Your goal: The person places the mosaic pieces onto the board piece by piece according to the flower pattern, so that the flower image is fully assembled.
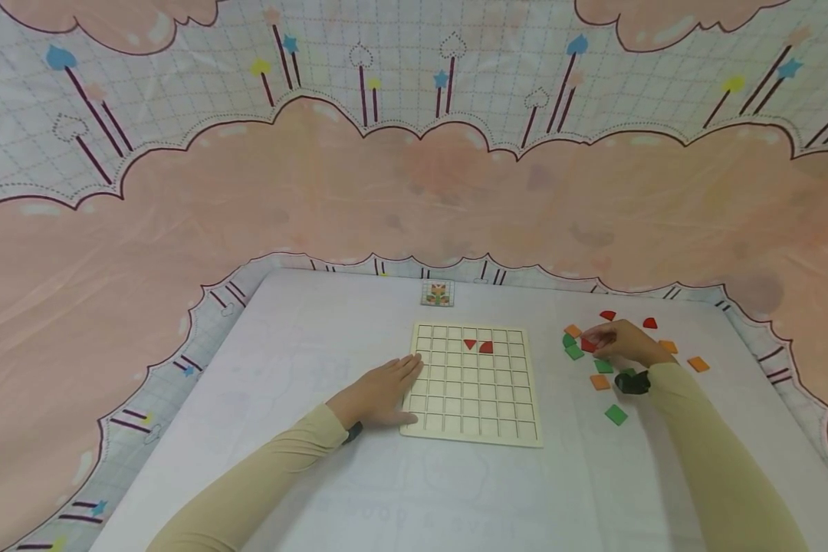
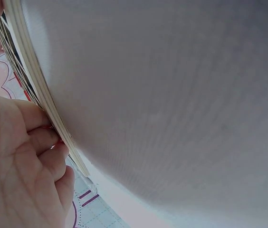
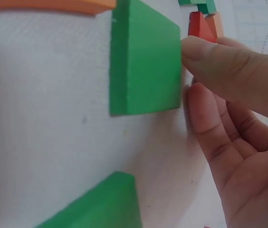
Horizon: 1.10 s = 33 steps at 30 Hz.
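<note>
A pale wooden grid board [image 1: 472,387] lies on the white table, holding a red triangle [image 1: 470,344] and a red quarter-round piece [image 1: 486,348] in its upper rows. My left hand [image 1: 381,392] rests along the board's left edge, fingers extended onto the rim and thumb near the lower corner. In the left wrist view, fingertips [image 2: 53,142] touch the board's layered side. At the right, my right hand [image 1: 624,342] pinches a red piece [image 1: 589,345] between thumb and index finger, low among the loose pieces. A green piece [image 3: 153,61] stands close by the thumb in the right wrist view.
Loose green squares [image 1: 616,415], orange pieces [image 1: 698,364] and red rounded pieces [image 1: 650,323] lie scattered around the right hand. Beyond the board is a small picture card [image 1: 438,293]. A patterned pink-and-white cloth [image 1: 386,199] hangs behind the table.
</note>
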Tool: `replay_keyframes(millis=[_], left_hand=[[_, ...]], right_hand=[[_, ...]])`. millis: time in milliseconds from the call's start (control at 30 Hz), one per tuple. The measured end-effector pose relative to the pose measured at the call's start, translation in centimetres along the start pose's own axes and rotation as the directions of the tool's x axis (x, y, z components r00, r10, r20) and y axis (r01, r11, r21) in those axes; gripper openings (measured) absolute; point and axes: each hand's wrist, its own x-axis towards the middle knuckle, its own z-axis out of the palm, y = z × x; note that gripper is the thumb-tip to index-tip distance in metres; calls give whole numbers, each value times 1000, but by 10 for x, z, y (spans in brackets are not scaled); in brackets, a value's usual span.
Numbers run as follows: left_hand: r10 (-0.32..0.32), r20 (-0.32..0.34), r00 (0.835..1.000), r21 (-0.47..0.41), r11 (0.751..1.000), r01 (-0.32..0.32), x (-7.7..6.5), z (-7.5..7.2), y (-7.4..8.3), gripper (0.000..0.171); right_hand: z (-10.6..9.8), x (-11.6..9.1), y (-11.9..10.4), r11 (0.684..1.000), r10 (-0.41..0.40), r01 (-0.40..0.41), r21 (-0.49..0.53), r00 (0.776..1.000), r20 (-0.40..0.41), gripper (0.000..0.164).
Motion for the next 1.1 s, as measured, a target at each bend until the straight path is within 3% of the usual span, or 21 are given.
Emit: replay_keyframes(millis=[267, 1100], left_hand=[[-2, 1, 1000, -3, 1000, 2, -1, 1, -1, 89], [3, -8, 1000, 9, 1000, -3, -1, 5, -2, 90]], right_hand=[[-1, 5, 1, 1000, -1, 1, -7, 999, 34, 42], [5, -1, 4, 999, 42, -43, -6, 998, -54, 43]])
